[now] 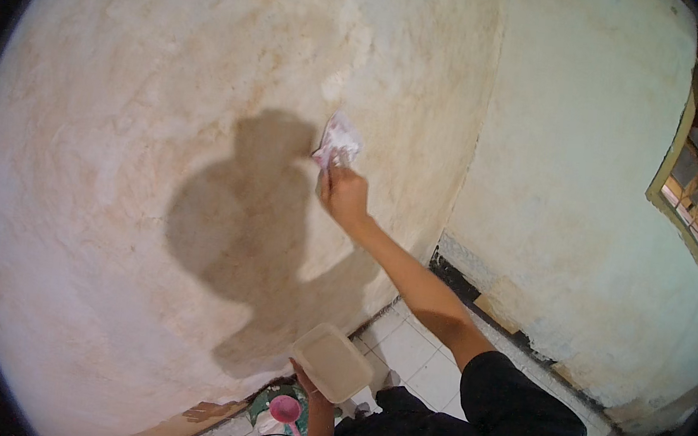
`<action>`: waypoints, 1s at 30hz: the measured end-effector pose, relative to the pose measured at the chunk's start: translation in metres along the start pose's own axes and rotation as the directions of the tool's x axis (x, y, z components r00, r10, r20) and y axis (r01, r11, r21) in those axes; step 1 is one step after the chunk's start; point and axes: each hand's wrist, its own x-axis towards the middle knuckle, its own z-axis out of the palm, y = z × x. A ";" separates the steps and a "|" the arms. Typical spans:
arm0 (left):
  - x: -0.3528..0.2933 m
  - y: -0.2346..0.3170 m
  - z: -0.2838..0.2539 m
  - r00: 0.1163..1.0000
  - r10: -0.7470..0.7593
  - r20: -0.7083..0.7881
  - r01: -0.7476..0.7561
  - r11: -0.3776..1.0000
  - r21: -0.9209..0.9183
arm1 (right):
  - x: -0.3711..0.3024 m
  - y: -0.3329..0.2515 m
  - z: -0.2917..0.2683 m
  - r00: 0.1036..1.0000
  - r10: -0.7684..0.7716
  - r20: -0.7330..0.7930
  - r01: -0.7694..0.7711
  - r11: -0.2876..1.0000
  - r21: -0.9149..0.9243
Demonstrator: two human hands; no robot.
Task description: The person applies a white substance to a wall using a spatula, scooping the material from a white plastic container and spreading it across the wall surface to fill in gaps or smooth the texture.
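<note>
My right hand (343, 191) reaches up to the cream, brown-blotched wall (154, 76). Its fingers are closed on a flat white-and-pink piece (340, 134) with a pointed top, pressed against or very near the plaster. Whether that piece is a folded cloth or a scraper I cannot tell. Lower down, my left hand (307, 378) grips the side of a pale rectangular plastic tub (331, 363), held in front of my body. The tub's inside looks cream-coloured; its contents cannot be made out.
A pale green wall (579, 155) meets the cream wall at a corner on the right, with broken plaster along its base. Farther right is a window with a yellowish frame (671, 163). A pink dipper (285, 409) and green-white sheeting (265, 400) lie low by the white floor tiles (416, 353).
</note>
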 end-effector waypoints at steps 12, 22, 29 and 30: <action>-0.006 -0.006 -0.008 0.997 0.080 -0.007 -0.077 0.976 0.202 | -0.115 -0.039 -0.070 0.992 0.069 0.108 -0.099 0.949 0.301; 0.011 -0.010 -0.007 0.995 -0.068 -0.072 0.055 0.986 -0.160 | -0.169 -0.067 -0.199 0.416 0.617 0.668 -0.906 0.339 0.252; 0.034 -0.036 0.022 0.972 -0.211 0.106 0.233 0.928 -0.292 | -0.169 -0.100 -0.201 0.653 0.240 0.718 -0.287 0.956 -0.059; 0.034 -0.035 0.027 0.967 -0.217 0.136 0.249 0.919 -0.305 | -0.174 -0.101 -0.196 0.657 0.224 0.719 -0.281 0.959 -0.042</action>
